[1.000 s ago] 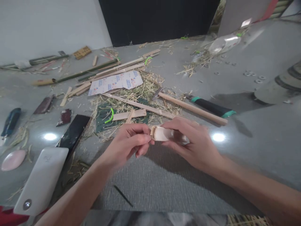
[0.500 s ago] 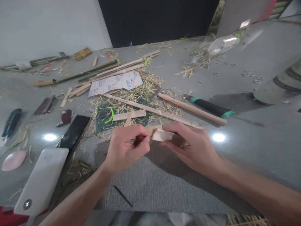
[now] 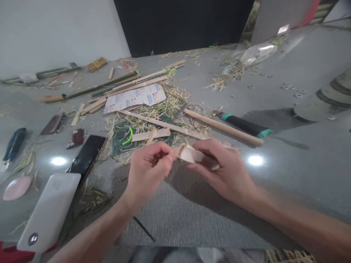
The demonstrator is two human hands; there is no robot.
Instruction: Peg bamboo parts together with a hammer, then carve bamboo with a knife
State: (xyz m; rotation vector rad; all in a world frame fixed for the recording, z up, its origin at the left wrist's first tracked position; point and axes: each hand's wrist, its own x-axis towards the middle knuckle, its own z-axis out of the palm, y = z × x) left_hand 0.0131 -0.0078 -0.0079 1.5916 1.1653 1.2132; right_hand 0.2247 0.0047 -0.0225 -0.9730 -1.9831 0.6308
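Between my hands is a pale, curved bamboo piece (image 3: 192, 154) with a rough brown edge at its left end. My right hand (image 3: 226, 170) is wrapped round its right part, thumb below and fingers above. My left hand (image 3: 149, 168) is closed in a pinch at the rough left end; whatever its fingertips grip is too small to make out. Both hands are above a dark grey textured board (image 3: 175, 219). Just beyond them a flat light strip (image 3: 150, 134) lies on a green mat (image 3: 119, 137), with a bright green curved piece (image 3: 128, 136) at its left end.
Shavings (image 3: 175, 96), long strips and printed sheet (image 3: 135, 98) lie ahead. A wooden-handled tool (image 3: 223, 128) and black-green handle (image 3: 246, 125) are beyond my right hand. A white power bank (image 3: 51, 210), dark phone (image 3: 87, 153) and blue handle (image 3: 15, 143) lie left; a bottle (image 3: 259, 54) back right.
The bamboo piece has tilted, its right end now lower. My left fingers have shifted slightly at its left end, and my right hand has turned a little with it.
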